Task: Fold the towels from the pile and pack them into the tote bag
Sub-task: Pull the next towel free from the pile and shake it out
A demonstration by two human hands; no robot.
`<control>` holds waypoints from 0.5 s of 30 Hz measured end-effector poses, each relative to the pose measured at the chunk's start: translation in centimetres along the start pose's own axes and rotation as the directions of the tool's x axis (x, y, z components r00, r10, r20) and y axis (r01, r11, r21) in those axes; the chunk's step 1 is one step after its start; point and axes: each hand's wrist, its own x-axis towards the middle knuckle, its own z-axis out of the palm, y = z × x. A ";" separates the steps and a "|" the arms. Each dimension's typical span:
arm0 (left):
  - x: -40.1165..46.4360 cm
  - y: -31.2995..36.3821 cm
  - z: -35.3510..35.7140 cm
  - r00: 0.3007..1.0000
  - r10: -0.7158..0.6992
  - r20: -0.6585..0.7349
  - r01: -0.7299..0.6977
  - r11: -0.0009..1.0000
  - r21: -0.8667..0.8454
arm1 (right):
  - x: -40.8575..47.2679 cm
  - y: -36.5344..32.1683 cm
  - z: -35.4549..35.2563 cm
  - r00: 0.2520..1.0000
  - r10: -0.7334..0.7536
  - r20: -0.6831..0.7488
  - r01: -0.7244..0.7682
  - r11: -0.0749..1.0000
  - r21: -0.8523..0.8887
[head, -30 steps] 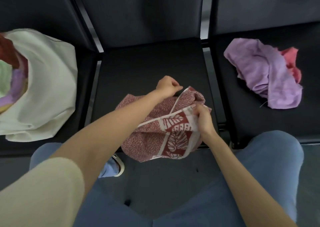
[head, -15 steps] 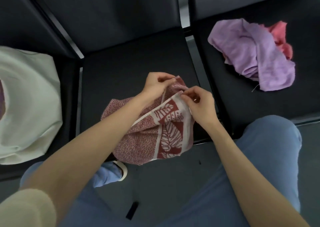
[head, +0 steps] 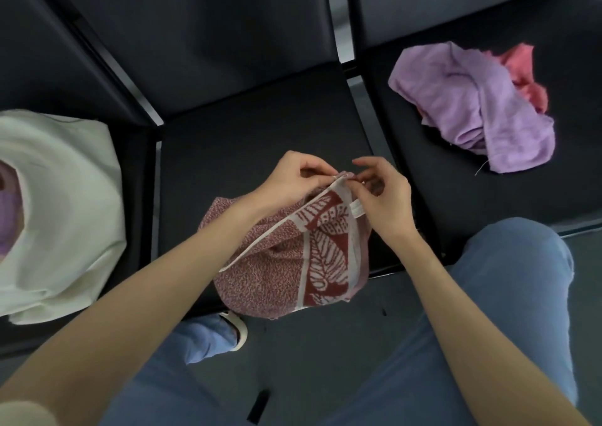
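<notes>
- Your left hand (head: 293,181) and right hand (head: 382,194) both pinch the top edge of the red leaf-print towel (head: 293,256), fingertips nearly touching.
- Towel hangs bunched over the front edge of the middle chair seat (head: 244,152).
- Cream tote bag (head: 65,217) sits on the left seat, purple cloth visible inside.
- Remaining pile on the right seat: purple towel (head: 472,106) over a pink towel (head: 524,67).

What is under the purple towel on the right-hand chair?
A pink-red towel pokes out from beneath the purple towel at its far right. How far it extends underneath, or whether more lies there, is hidden.
</notes>
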 end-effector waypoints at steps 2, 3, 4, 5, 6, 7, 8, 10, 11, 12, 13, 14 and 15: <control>-0.1 -0.1 0.1 1.000 0.007 -0.005 -0.007 1.000 -0.012 | 0.0 0.1 0.0 0.999 -0.036 0.034 0.037 0.999 -0.027; -0.1 -0.1 0.1 1.000 0.007 -0.009 -0.007 1.000 -0.019 | 0.0 0.1 0.0 0.998 -0.050 0.044 0.051 0.998 -0.028; -0.2 -0.1 0.1 1.000 0.004 -0.012 -0.005 1.000 -0.022 | 0.0 0.1 0.0 0.997 -0.057 0.053 0.058 0.998 -0.025; -0.2 -0.2 0.1 1.000 0.004 -0.015 -0.004 1.000 -0.021 | 0.0 0.1 0.0 0.997 -0.057 0.059 0.059 0.998 -0.025; -0.2 -0.1 0.2 1.000 0.005 -0.016 -0.005 1.000 -0.018 | 0.0 0.1 0.0 0.996 -0.054 0.064 0.056 0.998 -0.029; -0.2 -0.1 0.2 1.000 0.007 -0.015 -0.008 1.000 -0.016 | 0.0 0.1 -0.1 0.996 -0.050 0.068 0.053 0.998 -0.041; -0.3 0.0 0.2 1.000 0.010 -0.015 -0.010 1.000 -0.014 | 0.0 0.1 -0.1 0.996 -0.049 0.070 0.053 0.997 -0.059; -0.4 0.1 -0.2 1.000 0.006 -0.028 -0.006 1.000 -0.007 | 0.1 0.1 -0.3 0.996 -0.054 0.068 0.060 0.994 -0.094; -0.5 0.1 -0.7 0.999 -0.005 -0.043 0.005 1.000 -0.001 | 0.1 0.1 -0.3 0.997 -0.054 0.062 0.060 0.993 -0.103; -0.8 0.0 -1.5 0.998 -0.020 -0.063 0.020 1.000 0.001 | 0.2 0.1 -0.3 0.997 -0.052 0.057 0.058 0.992 -0.108; -1.0 -0.3 -2.4 0.995 -0.038 -0.089 0.038 0.999 0.003 | 0.2 0.1 -0.4 0.997 -0.050 0.054 0.055 0.992 -0.110; -1.5 -0.7 -3.5 0.991 -0.058 -0.121 0.060 0.998 0.011 | 0.2 0.2 -0.4 0.997 -0.047 0.055 0.053 0.992 -0.110; -2.1 -1.5 -4.7 0.984 -0.085 -0.158 0.091 0.996 0.026 | 0.2 0.2 -0.3 0.997 -0.046 0.058 0.052 0.993 -0.107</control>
